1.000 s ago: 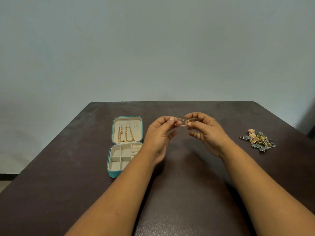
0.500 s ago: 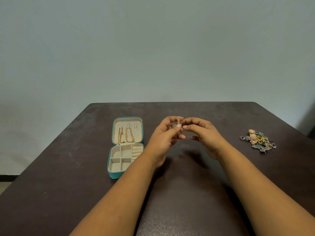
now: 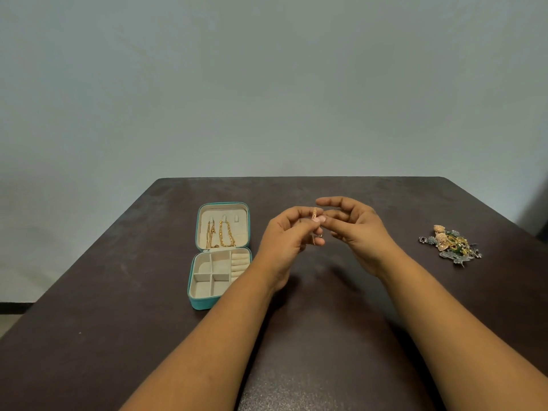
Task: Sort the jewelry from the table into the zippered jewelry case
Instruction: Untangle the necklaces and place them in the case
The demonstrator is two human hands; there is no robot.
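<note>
The gold chain (image 3: pixel 314 213), stretched between both hands 1 s ago, is now bunched upright in the left hand (image 3: pixel 286 232) pinch w/ the right hand (image 3: pixel 354 229) fingers spreading off it, so it's prob. ready for the open jewelry case (image 3: pixel 221 256) on the counter (image 3: pixel 89 307), far from the jewelry pile (image 3: pixel 450 244).

Open teal case (image 3: pixel 219 256), gold chain (image 3: pixel 314 213) pinched, jewelry pile (image 3: pixel 450 244)

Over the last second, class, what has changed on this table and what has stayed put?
The gold chain, earlier stretched level between both hands, now stands bunched upright in the left hand. The right hand has let go and spread its fingers. The jewelry case and the jewelry pile have not moved.
</note>
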